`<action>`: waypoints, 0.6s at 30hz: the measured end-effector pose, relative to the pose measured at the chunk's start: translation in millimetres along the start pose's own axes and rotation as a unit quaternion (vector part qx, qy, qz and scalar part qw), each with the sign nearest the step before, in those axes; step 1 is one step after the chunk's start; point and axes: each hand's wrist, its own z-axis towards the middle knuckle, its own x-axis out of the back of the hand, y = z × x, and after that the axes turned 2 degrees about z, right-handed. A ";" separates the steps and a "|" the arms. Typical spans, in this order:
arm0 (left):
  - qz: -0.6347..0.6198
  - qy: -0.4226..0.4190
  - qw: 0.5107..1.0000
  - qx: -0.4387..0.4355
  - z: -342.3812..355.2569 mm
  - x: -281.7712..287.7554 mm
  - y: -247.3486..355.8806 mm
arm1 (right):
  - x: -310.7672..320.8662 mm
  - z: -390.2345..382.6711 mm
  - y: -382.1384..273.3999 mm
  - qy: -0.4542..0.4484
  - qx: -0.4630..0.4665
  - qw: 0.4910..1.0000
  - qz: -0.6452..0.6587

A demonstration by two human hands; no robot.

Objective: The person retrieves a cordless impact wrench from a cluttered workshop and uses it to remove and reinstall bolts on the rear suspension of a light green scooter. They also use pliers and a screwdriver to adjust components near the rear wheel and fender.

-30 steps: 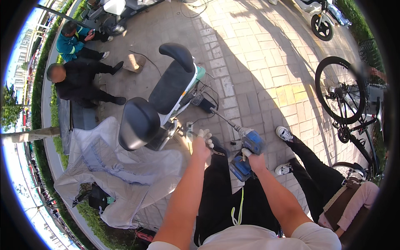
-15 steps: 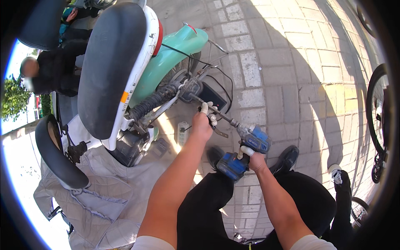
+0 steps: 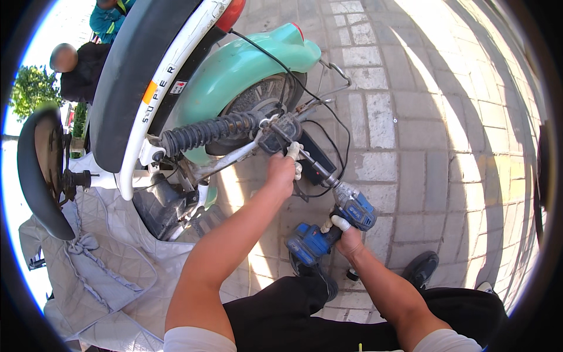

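Two-handed: with right hand [image 3: 347,236] fingers wrapped around handle [image 3: 333,234] of blue power tool [image 3: 355,206], left hand [image 3: 285,166] fingers curled by metal shaft [image 3: 317,165] (pinch unclear). Probably heavy, rigid; best held by handle.

Both hands [image 3: 345,232] grip a blue power tool [image 3: 358,212] beside a scooter [image 3: 252,61].

Off-white finger covers [image 3: 295,151], pale short sleeves [image 3: 199,339], black trousers [image 3: 264,311].
The covers sheathe fingertips on the left hand [image 3: 284,170] and the right hand [image 3: 350,239], leaving wrists and forearms bare; far behind the hands, plain whitish sleeves end above the elbows. Below and right of the right hand shows a black shoe [image 3: 421,268].
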 end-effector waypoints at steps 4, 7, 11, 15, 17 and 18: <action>-0.010 0.022 0.999 -0.021 0.9 -0.5 -6.8 | -16.4 -10.9 12.6 -0.031 -0.065 0.991 0.109; -0.012 0.008 0.999 -0.031 1.9 1.9 -8.5 | -14.7 -12.7 15.2 -0.027 -0.049 0.995 0.082; -0.053 -0.031 0.997 -0.042 1.3 4.3 -3.8 | 11.2 -2.8 -1.4 -0.005 0.027 0.981 -0.190; -0.063 -0.062 0.996 -0.028 1.9 6.6 -1.1 | 16.6 1.1 -12.5 0.044 0.086 0.935 -0.342; -0.039 -0.058 0.997 -0.016 2.2 10.0 0.8 | 6.1 -4.7 -6.8 0.015 0.016 0.982 -0.189; -0.025 -0.055 0.998 -0.012 1.3 10.6 3.3 | -2.1 -7.6 -2.9 -0.002 -0.019 0.994 -0.109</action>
